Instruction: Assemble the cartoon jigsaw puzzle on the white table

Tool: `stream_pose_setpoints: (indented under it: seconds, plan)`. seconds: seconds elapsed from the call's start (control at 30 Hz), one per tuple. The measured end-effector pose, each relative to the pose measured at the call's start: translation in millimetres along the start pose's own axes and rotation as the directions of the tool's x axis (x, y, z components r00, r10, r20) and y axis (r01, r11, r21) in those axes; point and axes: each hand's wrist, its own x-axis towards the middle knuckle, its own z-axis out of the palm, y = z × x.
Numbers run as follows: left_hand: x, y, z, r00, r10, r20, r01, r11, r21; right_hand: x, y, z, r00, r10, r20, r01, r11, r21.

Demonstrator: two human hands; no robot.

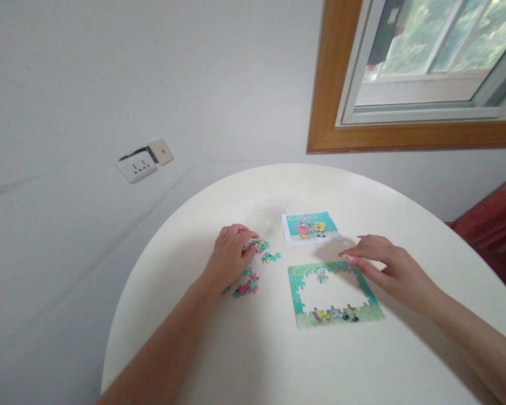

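Puzzle (337,320); picture card (310,226) lies beyond it, apparently for viewing; right hand (349,258), fingers seemingly pinching a piece (349,259), hovers at its far edge; left hand (231,253), fingers parted, covers loose pieces (262,245) left of it.

On a table (303,365), a jigsaw (337,319) lies right of centre, a picture card (310,228) just behind it. Left of both, loose pieces (247,287) lie beside the left hand (231,253). The right hand (383,264) is over the jigsaw's far right corner. Behind, a wall (194,73) holds sockets (138,165) left, a window (430,67) right.
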Motion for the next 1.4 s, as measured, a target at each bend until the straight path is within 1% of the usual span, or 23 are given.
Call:
stream_pose_setpoints:
  seconds: [0.23, 0.43, 0.57, 0.73, 0.8, 0.9, 1.0, 1.1, 1.27, 1.33, 1.4]
  plan:
    - [1, -4, 1.9, 1.0, 0.002, 0.021, -0.002, 1.0, -0.017, -1, 4, 0, 1.0, 0.012, 0.012, -0.012, 1.0, 0.002]
    - [2, -5, 4.7, 1.0, 0.016, 0.005, -0.016, 1.0, -0.009, -1, 6, 2, 0.999, 0.019, 0.03, -0.019, 1.0, -0.011]
    - [3, -6, 6.5, 1.0, 0.027, -0.015, -0.028, 1.0, -0.008, -1, 5, 2, 1.0, 0.022, 0.013, -0.022, 1.0, 0.007]
    - [4, -1, 1.7, 0.998, 0.045, -0.04, -0.047, 0.998, -0.044, 0, 5, 3, 0.999, 0.043, 0.017, -0.043, 0.999, 0.021]
    - [4, 7, -3.2, 0.995, 0.069, -0.066, -0.073, 0.995, -0.067, 1, 4, 3, 0.999, 0.045, 0.017, -0.046, 0.998, 0.034]
    - [2, 26, -11.4, 0.986, 0.138, -0.099, -0.147, 0.985, -0.09, 3, -2, 5, 0.998, 0.055, 0.016, -0.056, 0.995, 0.08]
    - [-2, 51, -18.0, 0.963, 0.205, -0.175, -0.229, 0.965, -0.13, 4, -14, 10, 0.996, 0.084, -0.015, -0.08, 0.98, 0.183]
    - [-8, 75, -22.2, 0.941, 0.266, -0.208, -0.3, 0.942, -0.151, 4, -29, 16, 0.994, 0.102, -0.024, -0.091, 0.952, 0.292]
    - [-17, 101, -22.4, 0.926, 0.3, -0.228, -0.343, 0.923, -0.176, 3, -51, 24, 0.994, 0.109, 0.021, -0.108, 0.909, 0.403]
    - [-20, 108, -20.3, 0.928, 0.292, -0.231, -0.336, 0.925, -0.179, 3, -56, 25, 0.989, 0.146, 0.037, -0.148, 0.895, 0.421]
    - [-22, 113, -17.5, 0.93, 0.286, -0.231, -0.329, 0.928, -0.176, 4, -59, 25, 0.977, 0.209, 0.044, -0.207, 0.878, 0.431]
